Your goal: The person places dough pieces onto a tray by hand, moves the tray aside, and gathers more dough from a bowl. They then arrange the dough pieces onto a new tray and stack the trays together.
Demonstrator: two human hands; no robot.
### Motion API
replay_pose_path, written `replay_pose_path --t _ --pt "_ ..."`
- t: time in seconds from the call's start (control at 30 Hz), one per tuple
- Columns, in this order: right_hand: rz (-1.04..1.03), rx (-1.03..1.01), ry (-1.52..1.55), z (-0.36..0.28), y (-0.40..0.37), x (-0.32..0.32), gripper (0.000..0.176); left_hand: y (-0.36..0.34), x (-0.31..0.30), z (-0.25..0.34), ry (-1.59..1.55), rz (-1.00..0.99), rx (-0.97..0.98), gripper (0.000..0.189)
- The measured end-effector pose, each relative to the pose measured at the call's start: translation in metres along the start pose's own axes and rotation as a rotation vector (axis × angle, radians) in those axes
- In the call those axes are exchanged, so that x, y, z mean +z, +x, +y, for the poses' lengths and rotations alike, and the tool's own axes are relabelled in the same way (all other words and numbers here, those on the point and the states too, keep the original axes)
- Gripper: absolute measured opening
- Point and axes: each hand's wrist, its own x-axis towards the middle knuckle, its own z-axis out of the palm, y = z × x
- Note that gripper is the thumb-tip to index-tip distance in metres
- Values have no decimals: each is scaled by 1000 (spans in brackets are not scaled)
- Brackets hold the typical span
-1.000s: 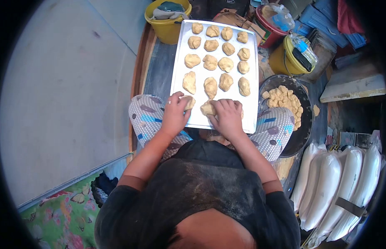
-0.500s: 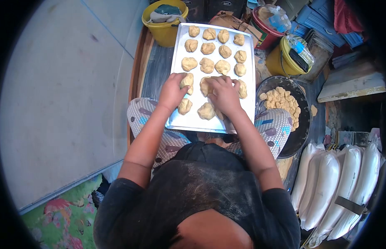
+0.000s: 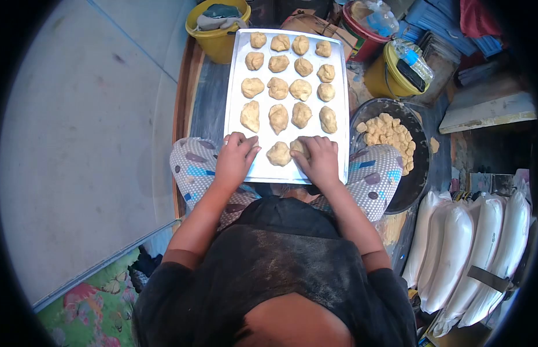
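Observation:
A silver baking tray [image 3: 270, 173] lies across my lap, bearing rows of pale yellow dough lumps [image 3: 278, 88]. At the tray's near left corner, my left hand [image 3: 236, 157] curls over a dough lump that it mostly covers. My right hand [image 3: 321, 162] has its thumb and fingers around another dough lump [image 3: 299, 148] in the nearest row. Just left of that one sits a rounded dough lump [image 3: 278, 154], free of both hands. In the row beyond, an elongated dough lump [image 3: 250, 117] lies above my left hand.
On the right, a black basin [image 3: 416, 194] holds many small dough pieces [image 3: 390, 136]. Yellow buckets [image 3: 217, 43] [image 3: 390, 78] and a red bucket [image 3: 361, 49] stand around the tray's far side. Filled white plastic bags [image 3: 454, 254] are at right; a pale panel [image 3: 95, 150] is at left.
Both hands have moved nearer my body, from the second-nearest row to the nearest row of dough. The lumps they covered now lie uncovered, and the view has shifted slightly.

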Motion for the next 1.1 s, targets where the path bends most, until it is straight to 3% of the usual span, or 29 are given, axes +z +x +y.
replay_pose_path --t 0.1,0.17,0.2,0.23,0.3,0.47,0.57,0.63,0.67,0.8,0.9,0.97,1.03,1.1 --pt "49 107 129 -3 -1 7 41 4 5 14 183 52 -12 32" --pt "146 64 64 -3 -6 -11 41 1 9 23 265 157 304 36" --pt "229 20 -2 -1 -11 -20 41 1 11 28 225 71 360 36" --pt "231 17 -2 4 -16 -23 41 1 15 27 226 74 361 36" --pt "-14 118 107 18 -28 -22 39 -1 28 24 289 -6 379 33" --pt "178 166 244 22 -31 -17 37 1 28 27 319 17 257 33" --pt "137 187 257 23 -23 -20 36 5 27 37 258 12 287 39" --pt "260 125 100 33 -10 -22 37 9 33 46 269 -23 360 39" --pt "296 158 187 35 0 -23 39 11 37 47 318 -82 375 37" --pt "330 139 174 51 31 -13 42 13 49 45 335 -103 419 34" --pt "112 262 245 50 41 -8 46 11 47 45 322 -124 402 33" --pt "73 289 260 49 40 -10 49 8 44 45 282 -192 401 32" --pt "245 189 245 46 31 -11 50 2 35 52 240 -164 395 33" --pt "262 125 168 36 16 -21 51 -1 27 52 197 -138 392 34"
